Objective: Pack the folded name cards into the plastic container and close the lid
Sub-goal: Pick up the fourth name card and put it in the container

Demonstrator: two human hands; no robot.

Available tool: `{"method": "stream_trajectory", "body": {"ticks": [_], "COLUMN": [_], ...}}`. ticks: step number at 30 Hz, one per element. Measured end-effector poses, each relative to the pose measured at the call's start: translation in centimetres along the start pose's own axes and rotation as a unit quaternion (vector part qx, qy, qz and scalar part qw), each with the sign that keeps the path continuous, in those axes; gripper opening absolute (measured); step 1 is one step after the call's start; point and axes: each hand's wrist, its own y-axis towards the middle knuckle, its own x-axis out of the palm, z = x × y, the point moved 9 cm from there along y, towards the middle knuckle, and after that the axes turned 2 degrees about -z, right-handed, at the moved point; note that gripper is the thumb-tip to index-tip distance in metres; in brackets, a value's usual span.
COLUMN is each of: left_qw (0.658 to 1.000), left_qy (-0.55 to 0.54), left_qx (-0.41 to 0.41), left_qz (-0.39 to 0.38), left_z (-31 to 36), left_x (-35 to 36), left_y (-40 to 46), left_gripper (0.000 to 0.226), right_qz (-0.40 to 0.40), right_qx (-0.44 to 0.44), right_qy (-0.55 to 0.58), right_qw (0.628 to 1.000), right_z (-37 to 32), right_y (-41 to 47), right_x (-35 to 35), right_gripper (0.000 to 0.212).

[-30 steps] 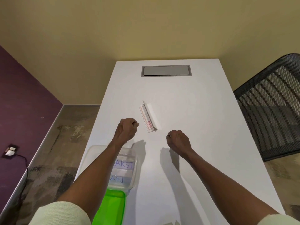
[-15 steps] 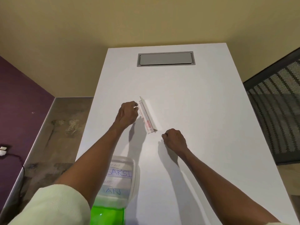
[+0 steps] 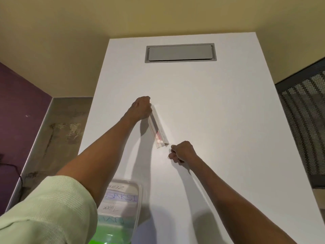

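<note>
Head view: one folded white name card with red print lies mid-bench; your left hand has reached its far end since a second ago, fingers curled on it. Your right hand, fisted, sits just beside the near end. One clear plastic container holds four lettered cards by the white bench edge.

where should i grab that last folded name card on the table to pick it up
Grip the folded name card by its two short ends, one hand at each. It stands as a long, thin tent running diagonally, so squeezing its long faces would likely flatten it. The left hand already meets the far end; the right hand sits just short of the near end.
</note>
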Motion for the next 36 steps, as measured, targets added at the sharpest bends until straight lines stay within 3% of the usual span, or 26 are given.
{"method": "stream_trajectory", "body": {"ticks": [2,4,7,9,12,13,17,22,28,34,36], "left_qw": [1.000,1.000,0.999,0.999,0.999,1.000,1.000,1.000,0.998,0.996,0.997], "left_qy": [-0.012,0.017,0.036,-0.006,-0.041,-0.009,0.015,-0.003,-0.032,-0.070,-0.068], "left_qx": [0.009,0.013,-0.012,-0.016,-0.033,-0.023,-0.015,-0.001,-0.009,-0.034,-0.033], "left_qz": [-0.011,-0.001,-0.011,-0.027,0.001,0.000,-0.015,0.028,0.050,0.037,0.022], "left_z": [0.3,0.3,-0.2,-0.3,-1.1,-1.1,-1.0,-1.2,-1.3,-1.6,-1.4], "left_x": [0.2,0.1,0.2,0.3,0.0,0.1,0.4,0.3,0.4,1.1,1.3], "left_y": [0.4,1.0,1.8,1.9,2.5,2.7,2.8,2.8,1.9,2.5,2.9], "left_gripper": [0.038,0.018,0.027,0.021,0.026,0.027,0.011,0.024,0.022,0.041,0.037], "right_qz": [-0.020,-0.030,-0.053,-0.063,-0.071,-0.074,-0.070,-0.051,-0.058,-0.051,-0.050], "right_qx": [0.000,0.003,0.022,0.030,0.039,0.042,0.034,0.030,0.054,0.076,0.080], "right_qy": [0.010,0.036,0.071,0.088,0.093,0.098,0.113,0.137,0.190,0.194,0.194], "right_qw": [1.000,0.999,0.996,0.994,0.992,0.992,0.991,0.989,0.979,0.977,0.976], "right_z": [-0.3,-0.5,-0.4,-0.4,-0.6,-0.7,-1.0,-0.9,-0.8,-0.7,-0.7], "right_y": [0.3,0.6,1.3,1.7,1.7,1.7,1.7,1.7,1.1,1.0,1.3], "right_x": [0.3,0.5,1.1,1.5,1.8,2.0,2.3,2.2,2.3,2.3,2.5], "right_gripper": [0.023,0.019,0.022,0.025,0.023,0.022,0.024,0.014,0.023,0.021,0.020]}}
